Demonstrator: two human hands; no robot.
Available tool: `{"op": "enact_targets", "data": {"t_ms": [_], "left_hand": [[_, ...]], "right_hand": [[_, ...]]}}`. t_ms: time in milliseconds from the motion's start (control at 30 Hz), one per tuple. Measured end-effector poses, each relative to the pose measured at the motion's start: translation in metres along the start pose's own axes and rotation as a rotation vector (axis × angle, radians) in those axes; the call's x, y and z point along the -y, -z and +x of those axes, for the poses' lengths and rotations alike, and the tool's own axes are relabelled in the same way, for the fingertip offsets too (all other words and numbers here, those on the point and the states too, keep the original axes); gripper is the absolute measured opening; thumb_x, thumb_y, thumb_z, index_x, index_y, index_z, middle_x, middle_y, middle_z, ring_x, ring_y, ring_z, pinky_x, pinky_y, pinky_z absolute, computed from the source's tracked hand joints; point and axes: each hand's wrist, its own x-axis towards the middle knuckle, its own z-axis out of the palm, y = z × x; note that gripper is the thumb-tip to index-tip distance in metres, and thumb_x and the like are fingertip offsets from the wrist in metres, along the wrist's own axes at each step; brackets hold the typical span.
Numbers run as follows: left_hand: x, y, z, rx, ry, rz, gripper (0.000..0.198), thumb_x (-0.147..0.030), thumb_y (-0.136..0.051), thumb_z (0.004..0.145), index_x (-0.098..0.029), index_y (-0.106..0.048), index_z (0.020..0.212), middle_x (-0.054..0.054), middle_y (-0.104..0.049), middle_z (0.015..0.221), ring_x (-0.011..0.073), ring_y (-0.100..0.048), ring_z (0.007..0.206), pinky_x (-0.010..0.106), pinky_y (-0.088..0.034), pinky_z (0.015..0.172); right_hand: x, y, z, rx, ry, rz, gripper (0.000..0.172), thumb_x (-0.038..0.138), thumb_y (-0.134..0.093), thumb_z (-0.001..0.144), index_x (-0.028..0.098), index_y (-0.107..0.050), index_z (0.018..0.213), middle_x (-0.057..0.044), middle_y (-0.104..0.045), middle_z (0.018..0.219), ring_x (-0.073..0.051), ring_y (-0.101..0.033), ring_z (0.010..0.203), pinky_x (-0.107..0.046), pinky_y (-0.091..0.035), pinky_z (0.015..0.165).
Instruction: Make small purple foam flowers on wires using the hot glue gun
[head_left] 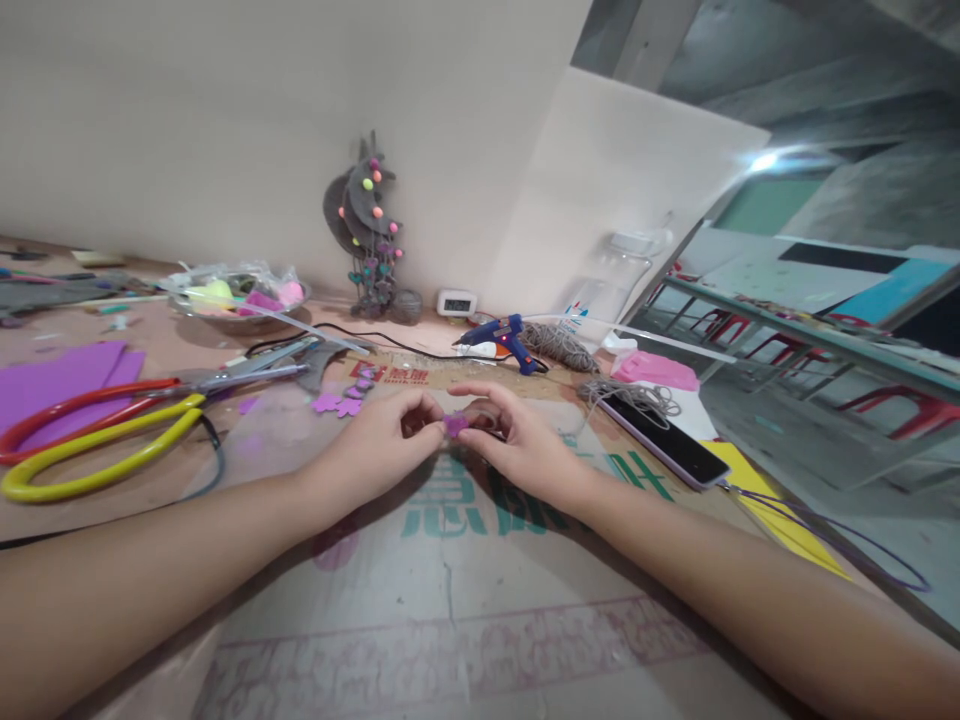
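Observation:
Between my two hands is a small purple craft piece [455, 425], pinched from both sides above the printed cardboard. My left hand [397, 430] has thumb and forefinger closed on its left edge. On the other edge, the thumb of my right hand [517, 435] presses, with the forefinger raised and the other fingers curled. The piece's exact shape is partly hidden by fingertips. Just left of my left hand lie several purple flower-like cutouts [341, 402]. Beyond my hands rests a blue hot glue gun [502, 338].
Red-and-yellow-handled scissors [112, 440] and purple sheets [67, 385] lie left. Behind them stands a bowl [236, 315] of pompoms. A grey moon ornament [366, 230] and small clock [456, 303] are at the back. Grey yarn [559, 345], a phone [664, 440] and a jug [604, 280] stand right.

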Motion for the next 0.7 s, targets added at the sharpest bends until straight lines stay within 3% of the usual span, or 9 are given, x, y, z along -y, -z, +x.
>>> {"op": "enact_targets", "data": {"t_ms": [200, 433, 600, 700], "left_hand": [[0.0011, 0.0004, 0.0000, 0.011, -0.017, -0.050, 0.021, -0.025, -0.048, 0.080, -0.018, -0.062, 0.095, 0.002, -0.066, 0.089, 0.0174, -0.058, 0.081, 0.028, -0.044, 0.069], [0.0018, 0.0012, -0.0005, 0.019, -0.127, 0.022, 0.021, -0.027, -0.045, 0.085, -0.018, -0.063, 0.082, 0.000, -0.065, 0.078, 0.0153, -0.057, 0.076, 0.025, -0.042, 0.067], [0.0015, 0.0005, -0.0007, 0.000, -0.100, 0.004, 0.019, -0.025, -0.045, 0.085, -0.018, -0.063, 0.080, 0.000, -0.064, 0.077, 0.0148, -0.058, 0.075, 0.025, -0.042, 0.069], [0.0022, 0.0014, 0.0009, -0.003, -0.056, -0.022, 0.020, -0.025, -0.045, 0.084, -0.017, -0.063, 0.081, 0.001, -0.065, 0.078, 0.0164, -0.059, 0.077, 0.027, -0.043, 0.071]], "right_hand": [[-0.0005, 0.0008, 0.0017, -0.006, 0.017, -0.008, 0.039, 0.013, -0.052, 0.081, 0.021, -0.044, 0.119, 0.002, -0.057, 0.077, -0.010, -0.053, 0.068, -0.024, -0.043, 0.063], [-0.0036, -0.0005, 0.0016, 0.038, 0.021, -0.037, 0.040, 0.014, -0.050, 0.082, 0.022, -0.042, 0.120, 0.001, -0.059, 0.079, -0.013, -0.057, 0.073, -0.028, -0.046, 0.070], [-0.0032, 0.0011, -0.0002, 0.030, 0.029, -0.135, 0.038, 0.020, -0.050, 0.085, 0.022, -0.042, 0.122, 0.001, -0.060, 0.078, -0.012, -0.056, 0.069, -0.026, -0.045, 0.064], [-0.0021, 0.0039, -0.0014, -0.037, 0.078, -0.218, 0.036, 0.026, -0.052, 0.085, 0.021, -0.044, 0.120, 0.001, -0.058, 0.076, -0.012, -0.055, 0.068, -0.026, -0.044, 0.064]]}}
